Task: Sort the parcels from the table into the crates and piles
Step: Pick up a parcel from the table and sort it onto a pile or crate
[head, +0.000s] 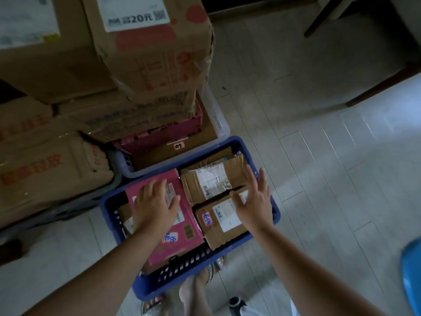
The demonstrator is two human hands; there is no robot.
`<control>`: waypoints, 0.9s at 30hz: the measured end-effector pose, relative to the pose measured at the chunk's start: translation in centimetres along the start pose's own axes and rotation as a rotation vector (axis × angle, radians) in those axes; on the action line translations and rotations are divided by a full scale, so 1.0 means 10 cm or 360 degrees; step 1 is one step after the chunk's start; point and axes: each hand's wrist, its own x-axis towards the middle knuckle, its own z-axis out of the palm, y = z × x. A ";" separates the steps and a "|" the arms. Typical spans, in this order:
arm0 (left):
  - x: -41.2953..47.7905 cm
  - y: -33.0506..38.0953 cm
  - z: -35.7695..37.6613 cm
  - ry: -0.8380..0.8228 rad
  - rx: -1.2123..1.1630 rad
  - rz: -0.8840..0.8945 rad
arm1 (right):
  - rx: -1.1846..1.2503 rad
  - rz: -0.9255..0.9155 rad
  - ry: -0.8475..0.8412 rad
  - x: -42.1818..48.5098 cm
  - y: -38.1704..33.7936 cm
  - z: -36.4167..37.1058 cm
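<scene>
While crated, parcel (175,244) under left hand (155,205)

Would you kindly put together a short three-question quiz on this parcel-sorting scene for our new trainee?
1. True or false: the left hand lies flat on the pink parcel.
2. Which crate holds the pink parcel? A: a red crate. B: the blue crate. C: a green crate.
3. Fill the gap: the right hand, fingers spread over the brown parcels, is ___ (open or shut).

Key: 1 true; 2 B; 3 open.
</scene>
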 end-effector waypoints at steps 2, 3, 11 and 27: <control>-0.08 -0.14 0.14 -0.0080 0.0122 -0.0023 | -0.0306 -0.0085 -0.0087 -0.13 0.05 0.17; -0.12 -0.22 0.23 -0.0117 0.0188 -0.0020 | -0.0392 -0.0088 -0.0117 -0.17 0.08 0.27; -0.07 -0.60 0.80 -0.0019 0.0554 0.0251 | -0.0197 -0.0170 0.0120 0.05 0.25 0.79; -0.22 -0.45 0.69 0.0078 0.0418 0.0236 | 0.0054 -0.0044 0.0204 -0.31 0.30 0.84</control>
